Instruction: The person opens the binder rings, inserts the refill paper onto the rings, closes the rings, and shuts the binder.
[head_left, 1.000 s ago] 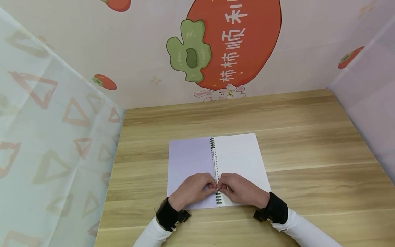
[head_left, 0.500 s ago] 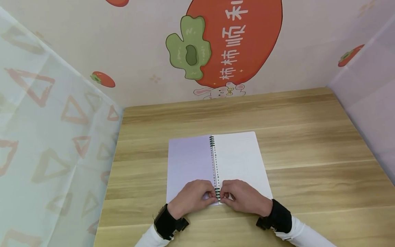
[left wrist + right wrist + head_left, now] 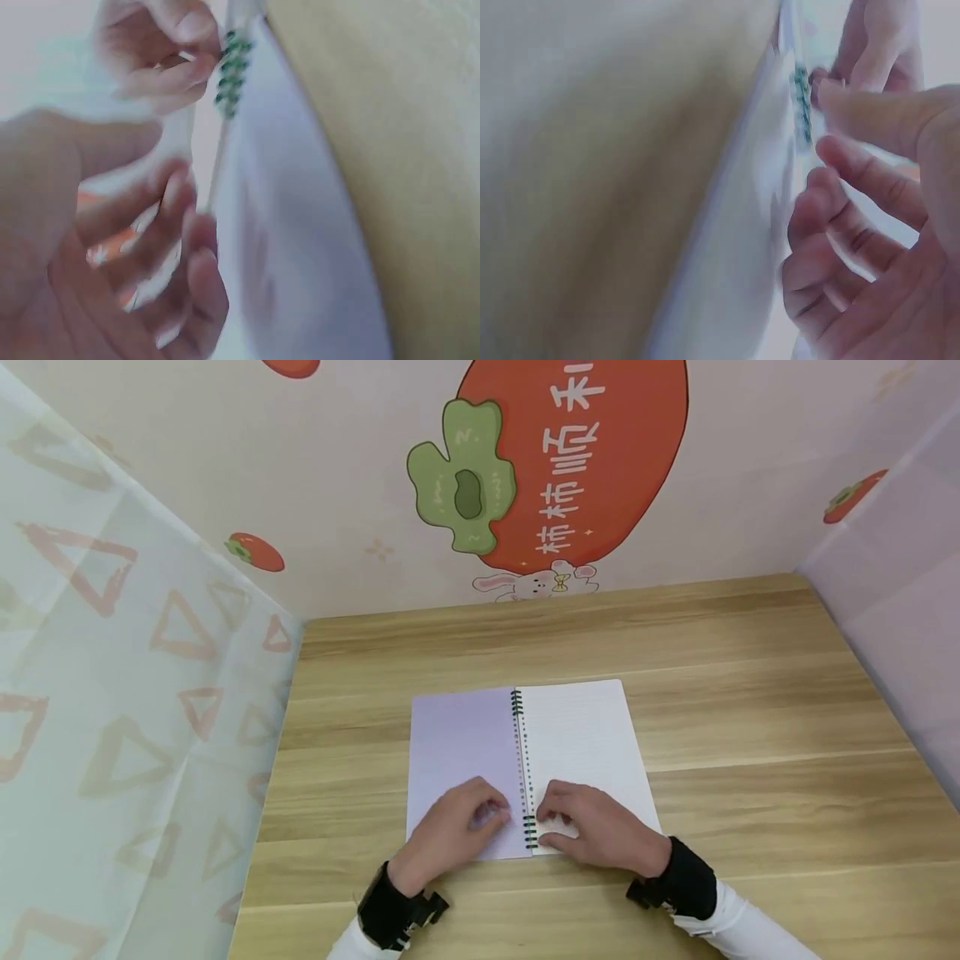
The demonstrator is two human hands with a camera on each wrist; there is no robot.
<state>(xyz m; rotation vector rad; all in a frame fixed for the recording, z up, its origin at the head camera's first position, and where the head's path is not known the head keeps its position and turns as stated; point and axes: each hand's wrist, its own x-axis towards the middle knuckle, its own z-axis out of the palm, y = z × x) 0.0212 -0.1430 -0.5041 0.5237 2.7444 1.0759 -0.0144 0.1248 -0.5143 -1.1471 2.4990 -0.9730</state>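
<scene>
An open spiral notebook lies on the wooden table, its purple cover on the left and a lined white page on the right. Short green binding coils show at the near and far ends of the spine, with bare punched holes between. My left hand is over the purple cover, left of the spine, fingers loosely bent with nothing between them. Just right of the near coils, my right hand is over the white page. Its thumb stands apart from the bent fingers, which hold nothing.
The wooden table extends around the notebook on every side. A printed backdrop rises behind it, with patterned cloth along the left and a pale panel on the right. Black camera straps circle both wrists.
Both hands slid toward me to the near coils, pinching there at the spine. Since then they have let go and parted, the left moving further left over the cover. The near coils show fully.
</scene>
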